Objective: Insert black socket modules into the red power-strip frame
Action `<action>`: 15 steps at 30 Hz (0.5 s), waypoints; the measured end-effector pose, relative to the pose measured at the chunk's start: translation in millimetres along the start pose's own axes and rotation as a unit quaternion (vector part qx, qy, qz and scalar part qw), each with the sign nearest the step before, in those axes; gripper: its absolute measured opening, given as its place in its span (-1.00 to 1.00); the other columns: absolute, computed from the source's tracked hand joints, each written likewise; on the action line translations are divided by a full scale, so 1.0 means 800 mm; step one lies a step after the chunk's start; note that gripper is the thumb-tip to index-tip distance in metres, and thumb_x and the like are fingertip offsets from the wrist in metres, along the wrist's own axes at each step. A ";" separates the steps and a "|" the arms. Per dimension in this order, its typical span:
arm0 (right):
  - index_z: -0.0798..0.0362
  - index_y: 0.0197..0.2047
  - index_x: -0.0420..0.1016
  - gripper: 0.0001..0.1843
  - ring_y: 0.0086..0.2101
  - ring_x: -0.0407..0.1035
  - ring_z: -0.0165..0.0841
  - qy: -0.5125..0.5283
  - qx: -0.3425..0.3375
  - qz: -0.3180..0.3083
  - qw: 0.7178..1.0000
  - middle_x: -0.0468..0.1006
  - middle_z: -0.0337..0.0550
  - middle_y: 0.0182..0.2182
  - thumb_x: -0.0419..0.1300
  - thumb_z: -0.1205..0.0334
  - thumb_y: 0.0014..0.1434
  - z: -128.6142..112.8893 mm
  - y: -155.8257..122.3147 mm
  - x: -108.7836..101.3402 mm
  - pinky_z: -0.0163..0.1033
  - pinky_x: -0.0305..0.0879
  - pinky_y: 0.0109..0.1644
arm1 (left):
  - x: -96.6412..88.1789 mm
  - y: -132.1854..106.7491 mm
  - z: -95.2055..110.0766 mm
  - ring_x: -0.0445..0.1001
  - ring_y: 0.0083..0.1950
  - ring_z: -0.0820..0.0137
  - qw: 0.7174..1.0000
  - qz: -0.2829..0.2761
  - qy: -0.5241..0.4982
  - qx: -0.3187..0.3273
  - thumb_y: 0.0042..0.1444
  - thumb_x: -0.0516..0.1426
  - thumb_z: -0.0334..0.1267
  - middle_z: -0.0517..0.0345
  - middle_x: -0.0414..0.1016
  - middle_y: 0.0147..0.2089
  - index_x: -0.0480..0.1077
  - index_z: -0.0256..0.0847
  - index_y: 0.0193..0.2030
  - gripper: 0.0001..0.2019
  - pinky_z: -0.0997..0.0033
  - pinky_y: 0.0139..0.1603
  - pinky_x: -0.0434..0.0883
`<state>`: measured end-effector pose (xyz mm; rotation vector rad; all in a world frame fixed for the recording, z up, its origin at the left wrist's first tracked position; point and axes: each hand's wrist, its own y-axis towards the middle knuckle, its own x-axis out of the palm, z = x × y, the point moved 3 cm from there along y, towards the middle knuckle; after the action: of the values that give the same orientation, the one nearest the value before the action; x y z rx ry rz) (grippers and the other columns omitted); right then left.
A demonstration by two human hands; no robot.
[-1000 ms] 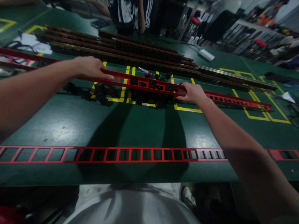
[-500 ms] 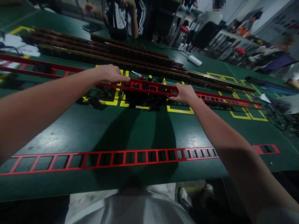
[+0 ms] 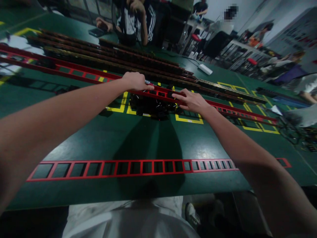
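A long red ladder-like rail with raised sides runs across the far half of the green table. My left hand is closed over it left of the middle, thumb pointing right. My right hand grips the same rail further right, thumb on the near side, one finger stretched along it. Between and below my hands lies a cluster of small black parts, too dark to make out. A pen-like tool, partly hidden, lies just behind my left hand.
A flat red ladder-like strip lies along the near table edge. Behind the rail are several long dark brown bars. Yellow tape outlines mark the table. A white power strip lies further back. A person sits opposite.
My left hand has moved right along the rail, closer to my right hand. The rail's left end sits higher in view. One right finger now stretches out along the rail.
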<state>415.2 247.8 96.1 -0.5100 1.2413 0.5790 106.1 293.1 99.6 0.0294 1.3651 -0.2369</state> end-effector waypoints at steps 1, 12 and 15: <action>-0.32 0.52 0.14 -0.24 -0.04 0.45 -0.06 -0.006 -0.019 -0.019 1.000 0.37 0.01 0.30 0.18 0.02 0.29 -0.002 0.002 -0.003 -0.11 0.30 -0.14 | -0.001 -0.002 -0.002 0.45 0.22 -0.21 1.000 0.016 0.013 -0.005 -0.04 0.06 0.60 -0.28 0.58 0.07 0.59 -0.26 0.14 -0.03 -0.03 0.17 0.31; -0.02 0.54 0.10 -0.04 0.03 0.44 0.07 0.059 0.011 0.021 0.998 0.54 0.11 0.15 0.30 -0.16 0.21 -0.025 -0.011 -0.042 -0.06 0.32 -0.04 | -0.044 -0.088 0.005 0.31 0.26 0.03 0.995 0.101 0.012 -0.022 0.12 0.03 0.53 -0.08 0.59 -0.08 0.63 -0.19 -0.01 -0.20 0.05 0.23 0.16; -0.03 0.32 0.42 -0.20 -0.07 0.48 0.05 0.086 0.052 0.008 0.995 0.65 0.04 -0.04 0.31 -0.30 0.15 -0.033 -0.026 -0.047 -0.09 0.29 -0.10 | -0.038 -0.130 0.006 0.40 0.19 -0.12 0.992 0.105 0.051 -0.048 0.16 -0.03 0.53 -0.21 0.58 -0.09 0.63 -0.25 -0.10 -0.17 -0.02 0.13 0.23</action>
<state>401.8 210.2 126.7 -0.4715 1.4326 0.4884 86.1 195.3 142.0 0.1054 1.4609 0.0061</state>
